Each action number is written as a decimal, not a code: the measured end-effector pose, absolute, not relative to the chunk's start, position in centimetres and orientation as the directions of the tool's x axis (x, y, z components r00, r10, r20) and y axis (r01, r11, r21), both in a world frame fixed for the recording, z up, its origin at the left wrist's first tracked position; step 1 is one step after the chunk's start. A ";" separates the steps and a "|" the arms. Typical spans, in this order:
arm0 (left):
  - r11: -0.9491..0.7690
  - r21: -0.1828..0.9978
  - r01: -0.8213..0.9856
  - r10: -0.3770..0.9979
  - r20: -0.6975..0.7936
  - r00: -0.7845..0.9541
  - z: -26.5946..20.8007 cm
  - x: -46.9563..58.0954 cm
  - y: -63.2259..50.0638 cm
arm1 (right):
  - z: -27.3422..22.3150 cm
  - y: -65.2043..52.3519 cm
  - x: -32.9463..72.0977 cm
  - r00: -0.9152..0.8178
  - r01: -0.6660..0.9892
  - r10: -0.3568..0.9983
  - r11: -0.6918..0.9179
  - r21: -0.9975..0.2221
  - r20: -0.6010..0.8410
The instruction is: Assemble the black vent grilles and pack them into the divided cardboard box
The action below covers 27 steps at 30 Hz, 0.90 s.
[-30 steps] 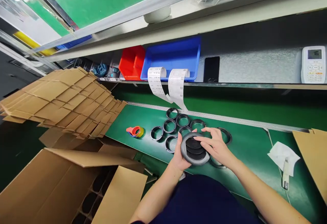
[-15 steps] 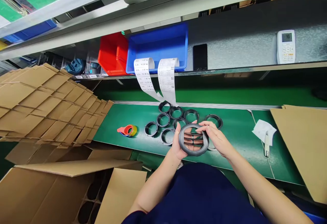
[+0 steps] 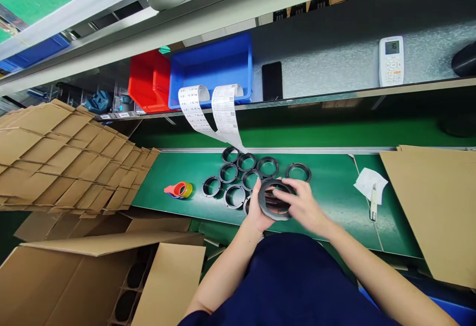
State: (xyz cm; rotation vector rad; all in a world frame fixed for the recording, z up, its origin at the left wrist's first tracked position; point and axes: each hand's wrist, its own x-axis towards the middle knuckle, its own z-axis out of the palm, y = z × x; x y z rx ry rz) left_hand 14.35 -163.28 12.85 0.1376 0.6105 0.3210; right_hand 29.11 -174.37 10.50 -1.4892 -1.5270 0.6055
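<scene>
My left hand (image 3: 257, 212) is closed round the left rim of a round black air vent (image 3: 268, 211), a thick dark ring with slats across its opening. My right hand (image 3: 305, 208) lies over the vent's right side, its fingers apart and stretched across the opening; its thumb is hard to make out. The vent is held tilted above the near part of the green bench, in front of my body. Several black rings (image 3: 234, 196) lie grouped just beyond and left of my hands. Another black ring (image 3: 299, 166) sits apart, beyond my right hand.
A red-and-yellow tape dispenser (image 3: 179, 190) and a cutter (image 3: 373, 204) on white paper lie on the bench (image 3: 334, 187). Cardboard dividers (image 3: 67, 152) and an open carton (image 3: 74, 286) stand left, cardboard (image 3: 439, 207) right. Printed label strips (image 3: 227, 113) hang from the shelf.
My right hand's fingers have moved from the vent's upper right rim to across its opening. The vent has turned and tilted in my left hand. The whole view has shifted.
</scene>
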 end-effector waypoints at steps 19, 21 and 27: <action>0.940 0.340 -0.004 0.304 -0.836 0.456 5.0 8.8 -167.1 | -5.6 -175.5 30.8 0.285 0.857 0.957 -0.228 -0.463 0.057; 0.943 0.333 -0.022 0.311 -0.852 0.422 4.6 7.5 -167.6 | -6.4 -175.3 30.8 0.247 0.886 0.968 -0.208 -0.414 0.043; 0.952 0.296 -0.078 0.305 -0.896 0.324 3.6 4.9 -168.2 | -3.9 -174.0 30.0 0.190 0.893 0.978 -0.134 -0.430 0.090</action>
